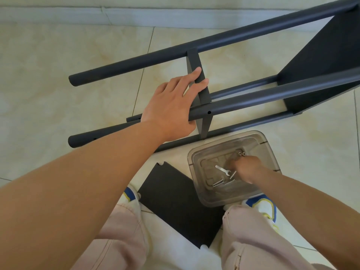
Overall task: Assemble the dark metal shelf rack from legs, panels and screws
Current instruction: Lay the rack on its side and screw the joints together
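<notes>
The dark metal rack (253, 90) lies on its side on the tiled floor, its round legs pointing left. A shelf panel (198, 84) stands edge-on between the legs, and a second panel (321, 61) sits at the far right. My left hand (171, 106) rests on the near upper leg (243, 103), fingers curled over the edge of the middle panel. My right hand (247, 169) reaches into a clear plastic tub (194, 158), its fingers bent down among the screws (220, 182) beside a small flat wrench (223, 170). What those fingers hold is hidden.
A loose dark panel (175, 203) lies flat on the floor between my feet. My knees in pale pink trousers and white shoes (263, 207) fill the bottom of the view. A white skirting board (78, 15) runs along the back wall.
</notes>
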